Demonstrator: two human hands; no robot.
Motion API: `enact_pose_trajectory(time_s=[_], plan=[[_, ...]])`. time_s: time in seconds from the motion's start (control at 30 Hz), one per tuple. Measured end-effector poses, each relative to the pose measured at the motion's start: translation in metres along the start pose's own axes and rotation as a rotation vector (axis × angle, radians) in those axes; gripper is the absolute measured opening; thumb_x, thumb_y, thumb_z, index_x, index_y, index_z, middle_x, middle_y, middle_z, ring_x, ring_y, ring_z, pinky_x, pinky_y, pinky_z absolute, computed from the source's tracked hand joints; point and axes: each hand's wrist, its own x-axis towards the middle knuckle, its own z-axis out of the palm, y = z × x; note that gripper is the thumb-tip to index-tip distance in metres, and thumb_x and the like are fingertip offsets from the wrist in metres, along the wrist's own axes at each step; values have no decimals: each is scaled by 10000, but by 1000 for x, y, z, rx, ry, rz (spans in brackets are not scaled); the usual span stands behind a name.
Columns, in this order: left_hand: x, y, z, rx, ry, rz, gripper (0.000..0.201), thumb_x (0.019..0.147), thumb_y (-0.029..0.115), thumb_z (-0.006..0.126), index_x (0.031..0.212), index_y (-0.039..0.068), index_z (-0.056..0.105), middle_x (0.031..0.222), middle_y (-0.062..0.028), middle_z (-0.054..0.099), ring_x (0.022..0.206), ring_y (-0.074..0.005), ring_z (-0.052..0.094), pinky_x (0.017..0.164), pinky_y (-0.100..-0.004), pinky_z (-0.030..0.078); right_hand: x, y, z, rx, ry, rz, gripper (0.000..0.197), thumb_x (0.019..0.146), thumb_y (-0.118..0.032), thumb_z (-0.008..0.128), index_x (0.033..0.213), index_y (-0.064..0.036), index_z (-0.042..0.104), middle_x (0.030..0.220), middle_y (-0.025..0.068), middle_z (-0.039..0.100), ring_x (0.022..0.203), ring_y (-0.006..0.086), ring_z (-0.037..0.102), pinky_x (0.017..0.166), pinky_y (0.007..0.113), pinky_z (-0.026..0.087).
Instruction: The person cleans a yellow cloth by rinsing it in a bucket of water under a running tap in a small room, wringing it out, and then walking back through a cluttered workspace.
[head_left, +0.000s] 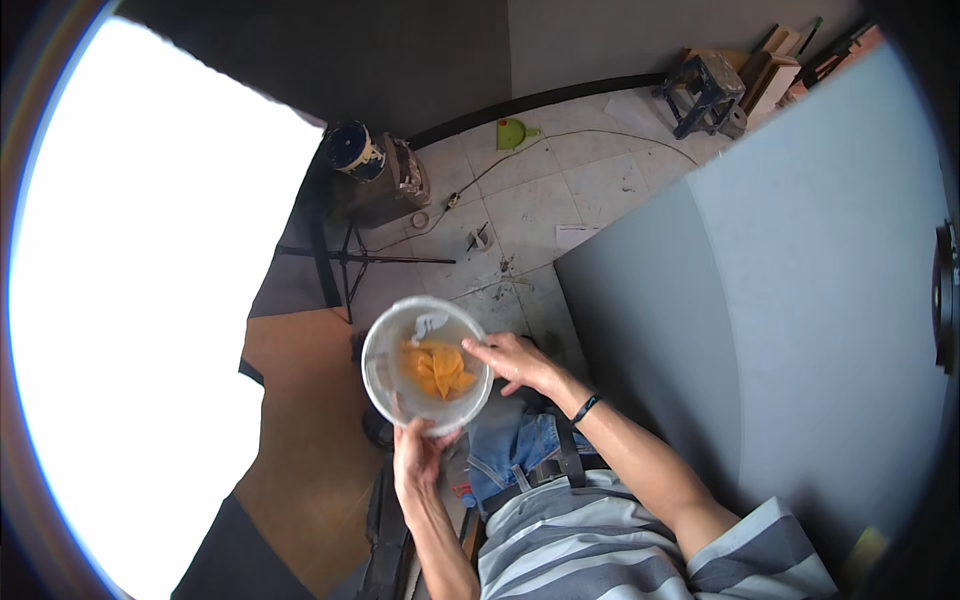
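A round whitish plastic bucket point(378, 385) is held up in front of my body, its mouth facing me. At its bottom lies a crumpled orange cloth point(438, 370), apparently in some water. My left hand point(418, 452) grips the bucket's near side from below, with the thumb up against the wall. On the right side, my right hand point(512, 362) holds the rim, one digit reaching over the edge to the inside. Its other fingers are partly hidden behind the bucket.
A grey panel point(660, 320) stands close on my right. Beyond the bucket are a black tripod stand point(350, 258), a paint pail point(355, 152) on a box, a cable point(480, 178) across the tiles, a green dustpan point(512, 133) and a spattered stool point(703, 92). Bright glare covers the left.
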Motion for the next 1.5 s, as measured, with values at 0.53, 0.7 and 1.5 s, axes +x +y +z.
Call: enact_pose_trajectory(time_s=[0.53, 0.7, 1.5], plan=[[183, 74, 219, 349, -200, -108, 530, 876, 58, 510, 1387, 14, 375, 1303, -188, 520, 1125, -321, 601, 809, -433, 592, 96, -75, -229, 349, 212, 237, 463, 879, -207, 523, 1164, 158, 538, 1061, 297, 644, 773, 388, 703, 613, 444, 631], [194, 56, 221, 247, -446, -145, 642, 881, 191, 618, 1445, 84, 331, 1407, -152, 456, 1175, -320, 574, 885, -505, 544, 73, -79, -244, 237, 165, 199, 375, 894, -235, 549, 1044, 100, 631, 968, 228, 671, 711, 324, 702, 562, 364, 608], [178, 150, 223, 913, 90, -59, 920, 893, 380, 636, 1533, 164, 11, 1486, -235, 318, 1227, -403, 491, 904, -554, 448, -103, 98, -469, 1594, 917, -22, 391, 880, -143, 479, 1232, 24, 513, 1064, 193, 676, 929, 294, 694, 827, 429, 583]])
